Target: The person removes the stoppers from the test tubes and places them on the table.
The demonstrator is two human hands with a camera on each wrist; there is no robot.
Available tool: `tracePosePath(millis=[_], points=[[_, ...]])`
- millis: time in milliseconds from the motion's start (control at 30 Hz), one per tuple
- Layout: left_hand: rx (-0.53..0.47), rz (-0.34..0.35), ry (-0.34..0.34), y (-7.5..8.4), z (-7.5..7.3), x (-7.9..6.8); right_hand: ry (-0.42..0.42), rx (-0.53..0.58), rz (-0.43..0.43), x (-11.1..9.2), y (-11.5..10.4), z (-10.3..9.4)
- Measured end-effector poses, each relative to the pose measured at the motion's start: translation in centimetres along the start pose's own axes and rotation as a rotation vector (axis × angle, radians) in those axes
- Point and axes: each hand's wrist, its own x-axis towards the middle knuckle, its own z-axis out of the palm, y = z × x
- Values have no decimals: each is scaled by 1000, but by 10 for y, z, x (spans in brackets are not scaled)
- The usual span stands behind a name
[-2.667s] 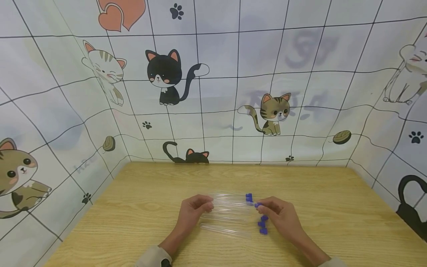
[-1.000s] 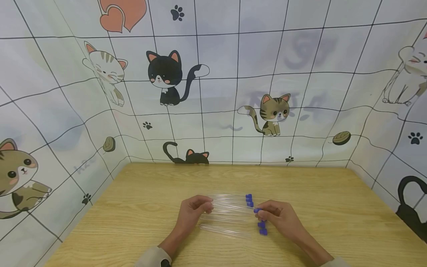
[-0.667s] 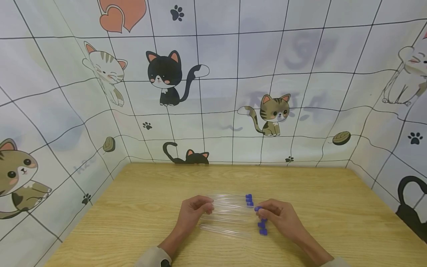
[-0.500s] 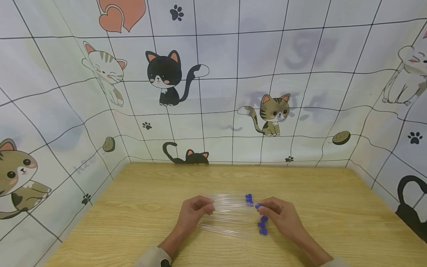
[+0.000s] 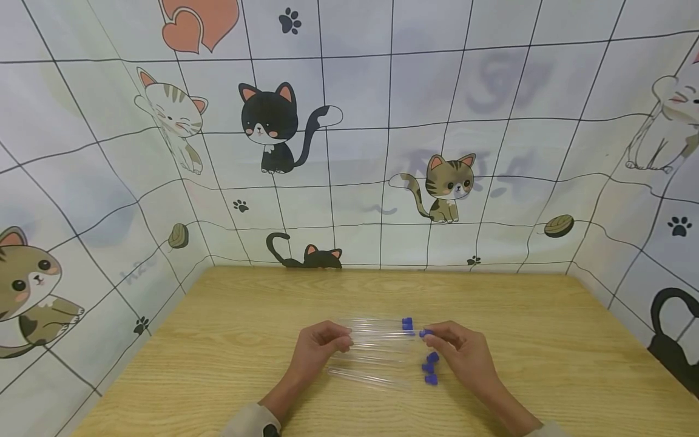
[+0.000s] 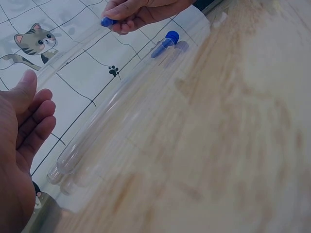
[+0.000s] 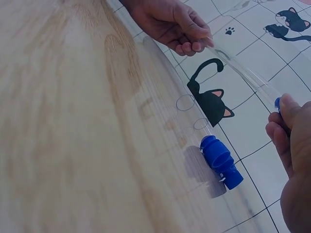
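Observation:
My left hand (image 5: 322, 349) pinches the closed end of a clear test tube (image 6: 63, 57) between thumb and fingers. Held about level above the table, the tube points toward my right hand (image 5: 461, 352). That hand pinches a blue stopper (image 5: 424, 333) right at the tube's mouth, its fingertips covering part of it. Behind the held tube lie capped tubes with blue stoppers (image 5: 407, 321) on their right ends. Nearer to me, several clear uncapped tubes (image 5: 368, 379) lie side by side. To their right, three loose blue stoppers (image 5: 431, 379) sit in a column below my right hand.
The wooden table (image 5: 262, 297) runs back to a hanging cloth (image 5: 360, 152) printed with cats and a grid. This cloth also encloses the left and right sides.
The right hand and the stopper dipped toward me, then rose back away, with the tube's mouth following. A loose stopper the right hand covered shows again. The left hand stays nearly still.

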Motion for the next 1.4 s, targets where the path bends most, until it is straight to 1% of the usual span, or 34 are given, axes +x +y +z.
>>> tracePosePath(millis=[133,233,300,400,433,533,633,667,700,800,1000,1200,1400], points=[[11,4,-4,1,0,0,22,-20,-4,0,-1,1],[36,10,-6,2,0,0,16,-43,6,1,7,2],[45,20,-6,1,0,1,-7,-36,15,2,17,2],[45,28,-3,-10,-3,3,-64,-10,28,3,30,0],[40,29,-2,-15,-4,4,-82,3,24,3,28,-1],[28,4,-15,-14,-7,5,-130,30,1,4,25,-3],[15,-32,-34,-4,-9,5,-153,43,-25,5,26,-3],[13,-46,-40,0,-9,4,-157,42,-33,6,30,-2],[10,-55,-40,0,-9,4,-158,46,-33,6,34,-2],[12,-69,-38,1,-9,4,-145,26,-26,6,35,-1],[15,-73,-24,4,-9,3,-69,-73,-28,6,30,0],[31,-44,3,5,-9,3,-18,-105,-61,6,31,3],[17,-5,24,4,-8,5,23,-135,-86,8,31,4]])
